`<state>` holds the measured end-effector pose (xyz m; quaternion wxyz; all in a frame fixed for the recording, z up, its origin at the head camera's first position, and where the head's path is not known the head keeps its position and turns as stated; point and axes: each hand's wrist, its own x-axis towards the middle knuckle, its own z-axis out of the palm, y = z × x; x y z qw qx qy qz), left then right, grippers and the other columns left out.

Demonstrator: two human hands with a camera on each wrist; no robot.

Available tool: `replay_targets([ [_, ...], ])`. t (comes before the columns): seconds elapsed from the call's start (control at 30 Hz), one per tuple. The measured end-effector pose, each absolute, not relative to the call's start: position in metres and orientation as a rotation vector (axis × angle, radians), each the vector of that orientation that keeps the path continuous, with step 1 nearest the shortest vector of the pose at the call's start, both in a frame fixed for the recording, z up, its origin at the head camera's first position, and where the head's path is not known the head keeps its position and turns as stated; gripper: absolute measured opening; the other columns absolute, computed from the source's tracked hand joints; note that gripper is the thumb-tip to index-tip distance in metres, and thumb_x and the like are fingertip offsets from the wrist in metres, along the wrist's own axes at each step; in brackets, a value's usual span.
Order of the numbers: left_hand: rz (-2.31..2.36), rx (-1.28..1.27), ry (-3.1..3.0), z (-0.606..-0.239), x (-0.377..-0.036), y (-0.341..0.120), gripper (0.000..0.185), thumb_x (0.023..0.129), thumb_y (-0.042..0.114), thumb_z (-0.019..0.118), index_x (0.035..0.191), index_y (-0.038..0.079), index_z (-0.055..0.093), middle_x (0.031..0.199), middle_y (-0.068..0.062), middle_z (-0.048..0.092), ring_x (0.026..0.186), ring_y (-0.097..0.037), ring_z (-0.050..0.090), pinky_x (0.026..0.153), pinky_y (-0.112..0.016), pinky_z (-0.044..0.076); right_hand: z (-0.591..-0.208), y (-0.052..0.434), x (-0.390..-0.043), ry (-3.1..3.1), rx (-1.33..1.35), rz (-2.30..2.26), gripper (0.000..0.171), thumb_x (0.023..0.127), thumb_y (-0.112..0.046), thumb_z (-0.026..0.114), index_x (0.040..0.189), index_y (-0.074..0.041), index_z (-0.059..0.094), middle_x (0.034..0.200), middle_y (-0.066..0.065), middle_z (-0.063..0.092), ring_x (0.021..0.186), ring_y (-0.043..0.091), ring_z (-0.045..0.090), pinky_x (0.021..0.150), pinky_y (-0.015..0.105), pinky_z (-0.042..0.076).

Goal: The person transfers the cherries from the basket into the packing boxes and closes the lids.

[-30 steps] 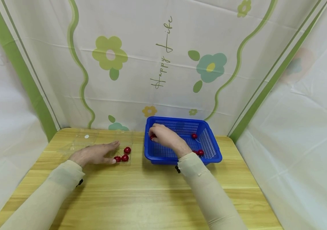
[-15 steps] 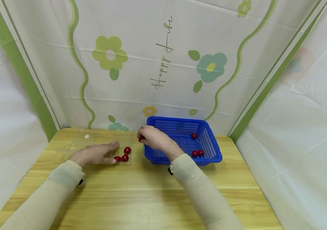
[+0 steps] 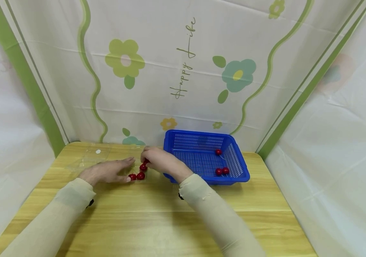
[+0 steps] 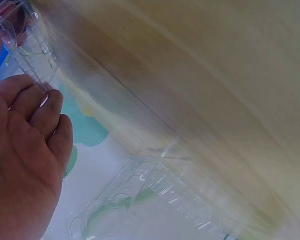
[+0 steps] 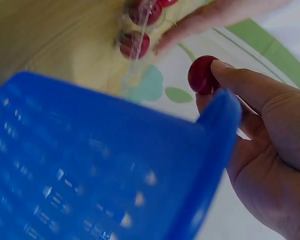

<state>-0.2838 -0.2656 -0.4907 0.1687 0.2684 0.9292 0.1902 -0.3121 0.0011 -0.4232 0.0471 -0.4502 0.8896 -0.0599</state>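
My right hand (image 3: 148, 159) pinches a red cherry (image 3: 146, 161) just left of the blue basket (image 3: 202, 134), over the right end of a clear plastic tray (image 3: 89, 159). In the right wrist view the cherry (image 5: 202, 75) sits between the fingertips of my right hand (image 5: 217, 82), past the basket's rim (image 5: 90, 165). Three cherries (image 3: 139, 175) lie in the clear tray. My left hand (image 3: 105, 172) lies flat on that tray with straight fingers. In the left wrist view my left hand (image 4: 25, 160) rests beside the clear plastic (image 4: 155, 200).
Three more cherries (image 3: 221, 171) lie in the blue basket at its right side. The wooden table (image 3: 157, 221) ends at a flowered curtain behind and white sheets at both sides. My two sleeves cross the near part of the table.
My right hand lifted a cherry out of the blue basket and carried it left to the clear tray. The left hand has stayed flat on the tray.
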Motion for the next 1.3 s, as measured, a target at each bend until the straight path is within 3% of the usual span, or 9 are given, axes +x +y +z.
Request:
replay_targets([
  [0.27, 0.527, 0.763, 2.66, -0.49, -0.283, -0.266, 0.095, 0.115, 0.046, 0.076, 0.183, -0.003, 0.031, 0.189, -0.031, 0.033, 0.167, -0.059, 0.049, 0.136, -0.074, 0.046, -0.441, -0.02, -0.317, 2.669, -1.44, -0.079, 0.018, 0.109, -0.005, 0.083, 0.126, -0.01, 0.087, 0.125, 0.001, 0.081, 0.113, 0.013, 0.073, 0.101, 0.018, 0.062],
  [0.5, 0.549, 0.738, 2.652, -0.488, -0.283, -0.265, 0.097, 0.115, 0.046, 0.076, 0.184, -0.002, 0.028, 0.188, -0.033, 0.034, 0.167, -0.059, 0.048, 0.137, -0.076, 0.044, -0.451, -0.03, -0.32, 2.631, -1.452, -0.106, 0.02, 0.11, -0.002, 0.08, 0.126, -0.01, 0.089, 0.127, 0.002, 0.081, 0.114, 0.014, 0.074, 0.1, 0.02, 0.063],
  [0.7, 0.554, 0.764, 2.663, -0.489, -0.283, -0.265, 0.095, 0.115, 0.044, 0.078, 0.183, -0.003, 0.032, 0.183, -0.033, 0.044, 0.165, -0.059, 0.052, 0.135, -0.076, 0.046, -0.457, -0.033, -0.32, 2.644, -1.39, -0.157, 0.024, 0.111, -0.003, 0.08, 0.133, -0.011, 0.085, 0.135, 0.002, 0.08, 0.122, 0.015, 0.076, 0.106, 0.021, 0.064],
  [0.83, 0.556, 0.775, 2.657, -0.489, -0.283, -0.266, 0.094, 0.114, 0.045, 0.078, 0.183, 0.0, 0.032, 0.186, -0.031, 0.041, 0.166, -0.059, 0.05, 0.136, -0.077, 0.044, -0.455, -0.029, -0.319, 2.667, -1.331, -0.183, 0.028, 0.112, -0.004, 0.078, 0.139, -0.01, 0.083, 0.144, 0.003, 0.079, 0.133, 0.017, 0.076, 0.114, 0.022, 0.063],
  [1.03, 0.522, 0.752, 2.662, -0.487, -0.276, -0.265, 0.098, 0.112, 0.046, 0.081, 0.183, -0.001, 0.033, 0.187, -0.029, 0.04, 0.167, -0.059, 0.048, 0.137, -0.077, 0.043, -0.445, -0.017, -0.31, 2.7, -1.318, -0.192, 0.031, 0.114, -0.007, 0.076, 0.145, -0.007, 0.081, 0.15, 0.006, 0.079, 0.14, 0.022, 0.076, 0.12, 0.026, 0.063],
  [1.3, 0.515, 0.781, 2.682, -0.484, -0.253, -0.265, 0.098, 0.11, 0.049, 0.082, 0.181, -0.001, 0.038, 0.185, -0.027, 0.045, 0.165, -0.057, 0.052, 0.136, -0.075, 0.045, -0.45, -0.004, -0.279, 2.72, -1.302, -0.161, 0.038, 0.115, -0.018, 0.078, 0.152, -0.008, 0.077, 0.152, 0.005, 0.08, 0.138, 0.017, 0.078, 0.118, 0.024, 0.064],
])
